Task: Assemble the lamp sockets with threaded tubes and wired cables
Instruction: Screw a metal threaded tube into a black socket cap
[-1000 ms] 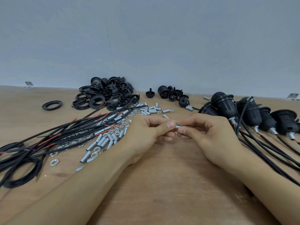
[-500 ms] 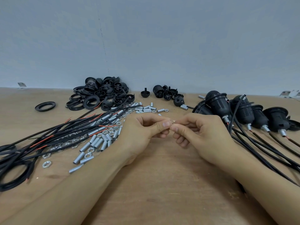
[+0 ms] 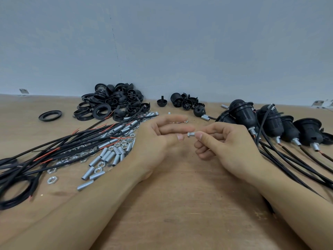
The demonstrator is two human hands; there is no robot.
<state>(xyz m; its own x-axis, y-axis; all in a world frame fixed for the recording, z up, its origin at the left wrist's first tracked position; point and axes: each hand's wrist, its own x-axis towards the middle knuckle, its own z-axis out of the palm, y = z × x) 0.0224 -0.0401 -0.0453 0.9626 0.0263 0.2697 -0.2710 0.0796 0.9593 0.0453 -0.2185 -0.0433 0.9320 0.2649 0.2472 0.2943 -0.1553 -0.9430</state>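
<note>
Bench (image 3: 180,204) by wall | tube (image 3: 191,134) pinched in right hand (image 3: 225,143), axis pointed leftward | left hand (image 3: 162,139) loosely open, just beside tube

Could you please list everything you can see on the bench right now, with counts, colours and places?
Threaded tube with nut: one, silver, pinched by the right hand.
Loose tubes and nuts: many, silver, left of centre.
Cables: a bundle, black with red tips, far left.
Rings and caps: a pile, black, rear left.
Single ring: one, black, left of the pile.
Socket parts: a small group, black, rear centre.
Assembled sockets: about five, black, wired, right.
Table: wooden.
Left hand: fingers loose, holding nothing.
Right hand: pinching the tube.
</note>
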